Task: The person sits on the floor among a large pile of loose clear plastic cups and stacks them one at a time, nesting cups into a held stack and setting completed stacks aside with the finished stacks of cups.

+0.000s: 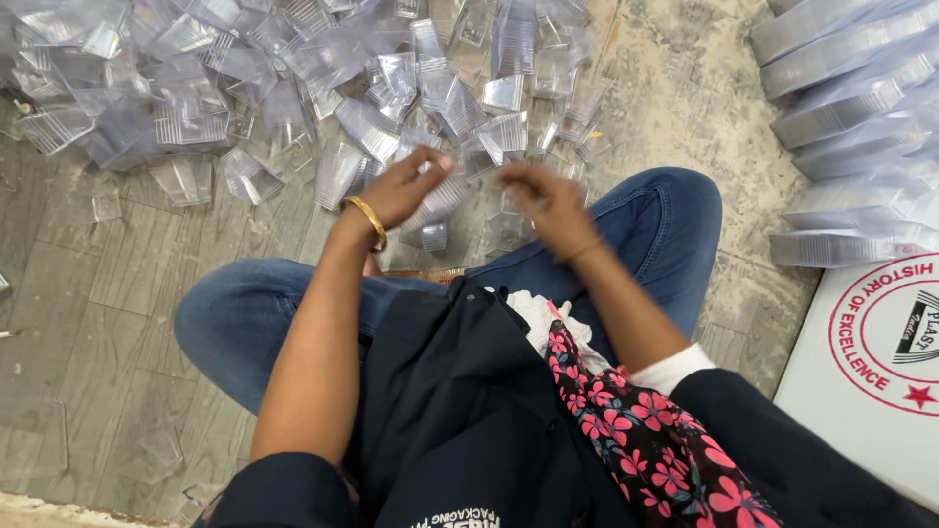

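The left hand (401, 188) fingers pinch a short stack of clear plastic cups (437, 202) lying slantwise toward the right hand (548, 200), whose curled fingers, just beside it, look empty.

Clear ribbed plastic cups (293, 88) glinting across the grey floor (88, 293); blue jeans (665, 215), navy jacket (460, 411), a pink-flowered black scarf (636, 440), gold bangle (370, 221), white box (861, 391) with red ring.

a packing workshop floor: heaps of clear plastic containers (293, 88), stacked trays (851, 108), a carton (871, 391).
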